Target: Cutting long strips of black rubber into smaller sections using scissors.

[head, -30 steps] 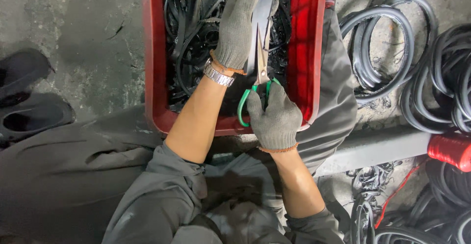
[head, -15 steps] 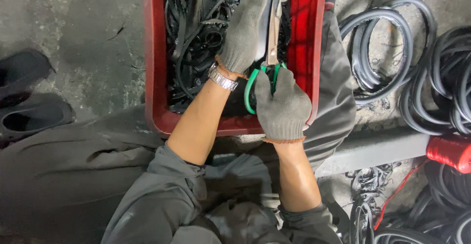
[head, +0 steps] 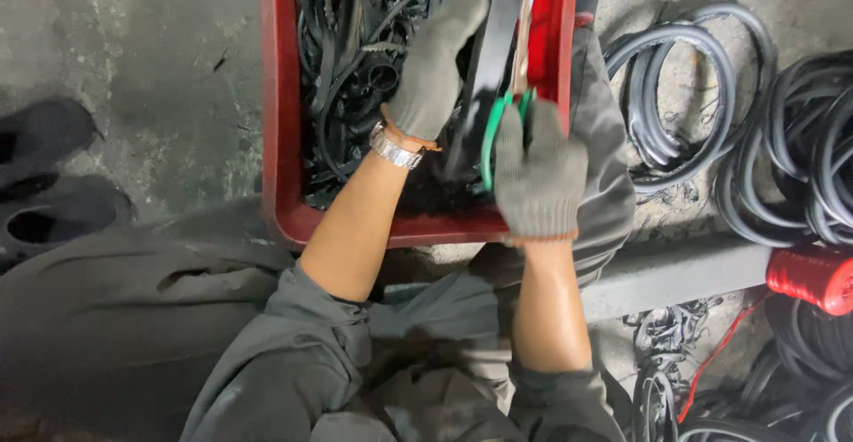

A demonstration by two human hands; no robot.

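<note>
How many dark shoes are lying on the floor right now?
2, both at the left edge of the view: one shoe nearer the top, the other shoe just below it. More may lie outside the view.

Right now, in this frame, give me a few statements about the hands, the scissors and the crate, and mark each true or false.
1. Both hands wear grey knit gloves. True: left hand, right hand.
2. The right hand holds green-handled scissors. True.
3. The crate is blue. False: it is red and holds tangled black rubber strips.
4. The left hand rests on the floor. False: it holds a black strip above the crate.
5. A metal wristwatch sits on the left wrist. True.
6. The red spool lies inside the crate. False: it lies on the floor at the right.
</note>
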